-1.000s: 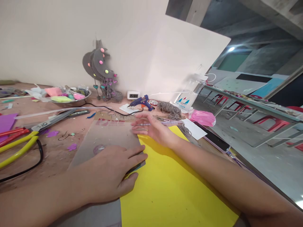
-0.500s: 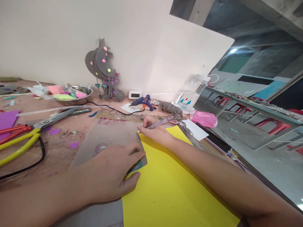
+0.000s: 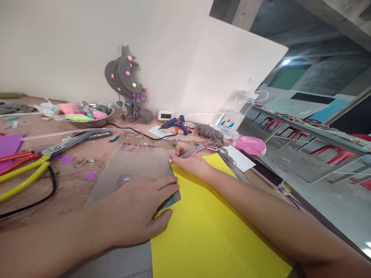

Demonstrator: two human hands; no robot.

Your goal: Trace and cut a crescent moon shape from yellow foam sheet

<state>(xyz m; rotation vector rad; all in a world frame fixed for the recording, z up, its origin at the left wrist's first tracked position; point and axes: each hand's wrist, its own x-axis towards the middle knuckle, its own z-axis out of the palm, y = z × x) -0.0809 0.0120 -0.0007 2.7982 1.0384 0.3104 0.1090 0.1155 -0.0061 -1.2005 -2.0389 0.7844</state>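
A large yellow sheet [image 3: 199,224] lies on a grey board [image 3: 116,162]. My right hand [image 3: 188,160] grips a pale purple pen [image 3: 195,149] near the sheet's top left corner; the pen tip is hidden by the fingers. My left hand [image 3: 145,204] presses down on a small dark flat piece [image 3: 175,199] at the sheet's left edge. Its fingers are bent and its thumb is apart, resting on the yellow sheet. Most of the dark piece is hidden under this hand.
Scissors [image 3: 58,148] lie left, near a bowl of clay packs [image 3: 89,117]. A blue glue gun [image 3: 176,124], grey yarn [image 3: 208,133], a clear jug [image 3: 232,116] and a phone [image 3: 263,170] stand or lie beyond. Grey moon ornaments [image 3: 123,77] hang on the wall.
The index finger of my left hand has flattened slightly over the dark piece. My right hand stays at the sheet's corner with the pen.
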